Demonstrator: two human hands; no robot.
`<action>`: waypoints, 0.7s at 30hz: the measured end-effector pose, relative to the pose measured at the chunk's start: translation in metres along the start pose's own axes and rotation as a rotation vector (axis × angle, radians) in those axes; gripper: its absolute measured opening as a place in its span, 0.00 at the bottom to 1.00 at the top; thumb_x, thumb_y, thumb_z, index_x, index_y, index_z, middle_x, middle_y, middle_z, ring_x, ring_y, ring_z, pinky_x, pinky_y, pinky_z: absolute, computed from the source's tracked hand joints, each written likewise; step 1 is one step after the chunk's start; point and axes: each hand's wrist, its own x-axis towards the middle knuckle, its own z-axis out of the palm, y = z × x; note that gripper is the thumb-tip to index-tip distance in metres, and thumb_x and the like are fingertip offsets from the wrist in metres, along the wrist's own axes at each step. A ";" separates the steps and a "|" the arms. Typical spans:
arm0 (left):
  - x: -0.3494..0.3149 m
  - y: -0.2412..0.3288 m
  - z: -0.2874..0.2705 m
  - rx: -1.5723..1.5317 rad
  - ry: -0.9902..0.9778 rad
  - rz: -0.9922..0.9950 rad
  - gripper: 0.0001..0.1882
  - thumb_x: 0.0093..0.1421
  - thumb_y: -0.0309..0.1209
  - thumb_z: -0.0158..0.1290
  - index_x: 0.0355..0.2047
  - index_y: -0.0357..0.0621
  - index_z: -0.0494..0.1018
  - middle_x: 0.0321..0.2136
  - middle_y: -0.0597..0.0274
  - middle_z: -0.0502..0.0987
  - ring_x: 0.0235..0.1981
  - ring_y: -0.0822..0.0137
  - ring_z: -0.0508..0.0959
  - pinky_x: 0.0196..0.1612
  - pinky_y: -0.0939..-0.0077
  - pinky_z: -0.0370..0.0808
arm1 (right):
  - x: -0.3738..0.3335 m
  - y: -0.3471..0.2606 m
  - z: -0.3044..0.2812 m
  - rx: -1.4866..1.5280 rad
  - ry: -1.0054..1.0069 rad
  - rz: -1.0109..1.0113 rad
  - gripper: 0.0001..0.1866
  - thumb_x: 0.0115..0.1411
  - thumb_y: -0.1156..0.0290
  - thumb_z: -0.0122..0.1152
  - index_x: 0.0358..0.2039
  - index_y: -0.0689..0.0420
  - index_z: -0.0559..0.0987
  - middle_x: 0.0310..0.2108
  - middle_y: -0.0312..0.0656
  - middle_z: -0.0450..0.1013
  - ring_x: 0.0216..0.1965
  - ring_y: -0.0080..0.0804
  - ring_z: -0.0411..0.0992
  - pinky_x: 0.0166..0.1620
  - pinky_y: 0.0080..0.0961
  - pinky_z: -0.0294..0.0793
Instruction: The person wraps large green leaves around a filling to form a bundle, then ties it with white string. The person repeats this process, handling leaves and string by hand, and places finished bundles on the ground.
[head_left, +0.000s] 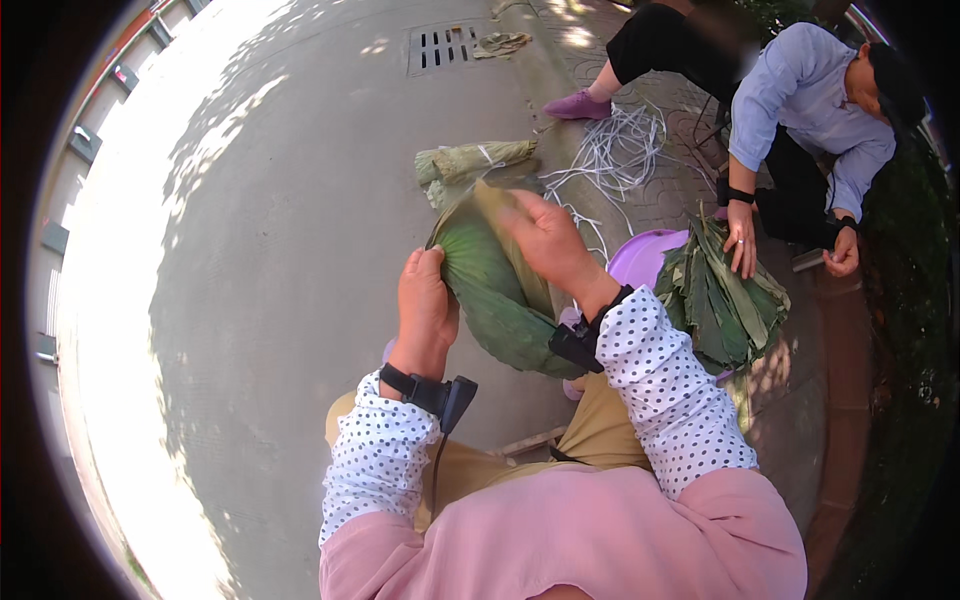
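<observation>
A large green lotus leaf point(495, 290) hangs in front of me, partly folded, with its veins fanning out from near my left hand. My left hand point(427, 300) pinches its left edge between thumb and fingers. Higher up and to the right, my right hand point(550, 245) grips the paler, turned-over part of the same leaf; its fingers are slightly blurred. Beside my right forearm, a stack of folded lotus leaves point(725, 295) rests over a purple basin point(635, 260). A co-worker's hand point(742, 237) lies on that stack.
Rolled leaf bundles point(480, 160) tied with white string lie on the pavement ahead. A tangle of white string point(622, 150) spreads beside a purple shoe point(578, 105) of another person. The co-worker in a light blue shirt point(785, 90) sits at the right. A drain grate point(445, 48) is farther off.
</observation>
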 end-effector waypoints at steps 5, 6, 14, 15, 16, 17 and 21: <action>0.017 0.011 -0.021 -0.059 0.138 -0.006 0.15 0.71 0.34 0.44 0.48 0.33 0.72 0.45 0.51 0.80 0.45 0.55 0.82 0.49 0.57 0.81 | 0.007 -0.024 -0.058 0.809 0.355 0.026 0.19 0.76 0.64 0.50 0.59 0.63 0.75 0.51 0.42 0.78 0.50 0.37 0.78 0.55 0.34 0.77; 0.017 0.016 -0.023 -0.106 0.136 -0.018 0.16 0.71 0.34 0.44 0.48 0.33 0.71 0.45 0.50 0.80 0.46 0.54 0.82 0.50 0.56 0.81 | 0.008 -0.019 -0.068 0.876 0.420 0.037 0.19 0.77 0.64 0.49 0.59 0.63 0.74 0.52 0.44 0.77 0.51 0.37 0.77 0.56 0.36 0.77; 0.036 0.021 -0.027 -0.182 0.174 0.024 0.17 0.71 0.34 0.44 0.51 0.31 0.70 0.49 0.48 0.77 0.49 0.53 0.81 0.52 0.54 0.80 | -0.035 0.007 -0.171 1.147 0.467 0.254 0.21 0.77 0.63 0.46 0.61 0.63 0.72 0.61 0.48 0.73 0.59 0.48 0.74 0.65 0.49 0.71; 0.039 0.020 -0.029 -0.168 0.165 0.026 0.18 0.71 0.34 0.44 0.51 0.31 0.70 0.50 0.48 0.77 0.50 0.53 0.80 0.53 0.54 0.80 | -0.047 -0.002 -0.182 1.096 0.536 0.222 0.21 0.77 0.62 0.46 0.62 0.63 0.71 0.62 0.48 0.73 0.61 0.48 0.72 0.66 0.51 0.69; 0.039 0.020 -0.030 -0.164 0.141 0.017 0.18 0.71 0.34 0.44 0.52 0.31 0.70 0.50 0.48 0.77 0.50 0.53 0.80 0.54 0.54 0.80 | -0.059 -0.018 -0.194 1.047 0.607 0.193 0.22 0.77 0.61 0.46 0.63 0.62 0.71 0.63 0.49 0.72 0.63 0.49 0.71 0.67 0.52 0.68; 0.038 0.022 -0.032 -0.163 0.120 0.013 0.18 0.71 0.34 0.44 0.52 0.31 0.70 0.51 0.48 0.77 0.51 0.53 0.80 0.55 0.54 0.79 | -0.071 -0.036 -0.203 0.996 0.671 0.166 0.23 0.78 0.60 0.46 0.64 0.61 0.70 0.64 0.49 0.71 0.65 0.49 0.69 0.68 0.54 0.66; 0.034 0.024 -0.029 -0.124 0.124 0.004 0.19 0.72 0.34 0.40 0.53 0.31 0.70 0.51 0.46 0.78 0.52 0.50 0.80 0.57 0.51 0.79 | -0.143 -0.124 -0.253 0.784 0.776 -0.076 0.21 0.77 0.63 0.47 0.63 0.60 0.71 0.63 0.47 0.72 0.65 0.45 0.69 0.68 0.49 0.65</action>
